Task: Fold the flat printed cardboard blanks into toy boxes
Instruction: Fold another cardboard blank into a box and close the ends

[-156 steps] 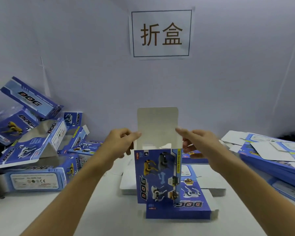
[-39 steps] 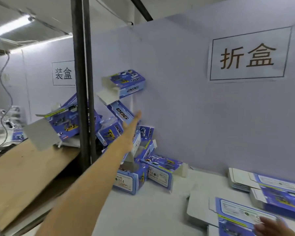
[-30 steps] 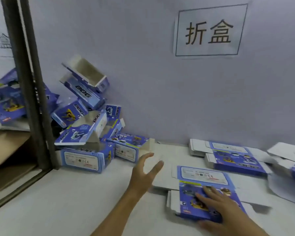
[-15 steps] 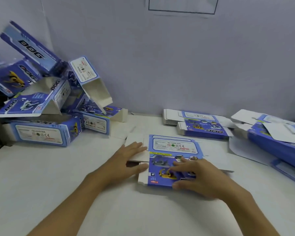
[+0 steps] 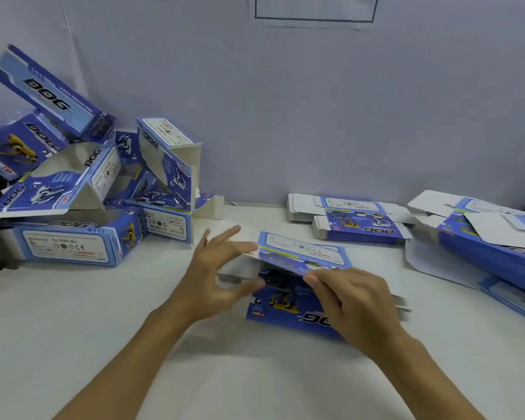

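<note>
A flat blue printed cardboard blank (image 5: 303, 253) is tilted up off the small stack of blanks (image 5: 285, 316) in the middle of the white table (image 5: 73, 313). My right hand (image 5: 352, 301) pinches the lifted blank's near edge with thumb and fingertips. My left hand (image 5: 222, 268) is at its left end with fingers spread and fairly straight. Its fingertips touch the white side flap (image 5: 240, 268) and the thumb lies below it; the hand is blurred.
A heap of folded blue boxes (image 5: 79, 189) fills the back left corner. Flat blanks lie stacked at the back (image 5: 355, 219) and along the right edge (image 5: 485, 247). A grey wall (image 5: 285, 116) with a paper sign closes off the far side.
Earlier my left hand tossed a folded box onto the left heap. Both hands then came down onto the middle stack, and now the top blank's near edge is lifted.
</note>
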